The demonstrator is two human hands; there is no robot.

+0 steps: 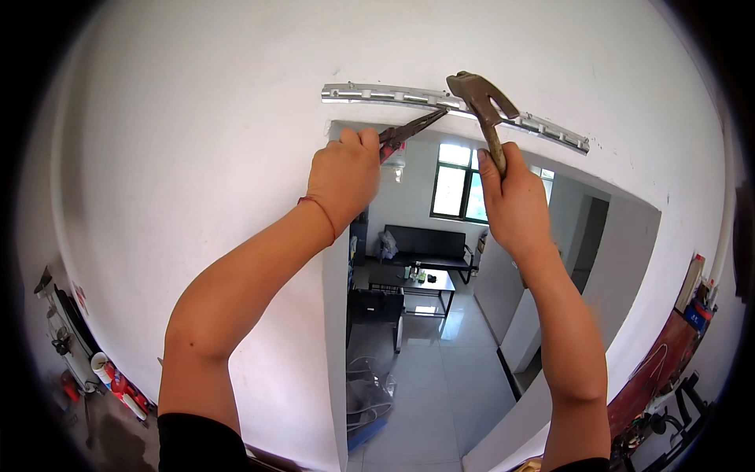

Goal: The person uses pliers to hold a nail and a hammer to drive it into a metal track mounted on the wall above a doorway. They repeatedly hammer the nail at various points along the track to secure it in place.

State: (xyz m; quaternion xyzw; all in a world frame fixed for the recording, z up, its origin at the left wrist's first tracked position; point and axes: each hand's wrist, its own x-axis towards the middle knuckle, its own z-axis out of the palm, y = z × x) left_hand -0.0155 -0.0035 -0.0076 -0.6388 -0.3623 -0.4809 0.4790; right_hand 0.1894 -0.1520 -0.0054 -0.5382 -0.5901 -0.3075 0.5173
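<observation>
Both my arms reach up to a slotted metal rail [377, 95] that lies along the white wall above a doorway. My left hand [344, 175] is closed round red-handled long-nose pliers [417, 127], whose jaws point up and right to the rail's lower edge near its middle. Whether the tips pinch a nail is too small to tell. My right hand [517, 200] grips the handle of a claw hammer [481, 97]. The hammer's head is raised in front of the rail, just right of the plier tips, and hides part of it.
Through the doorway stand a black bench [425, 242], a low table [425, 280] and a window [461, 182]. A clear plastic bag [368, 393] lies by the left door edge. Assorted items line the far left, and a dark red surface [654, 370] with tools is at right.
</observation>
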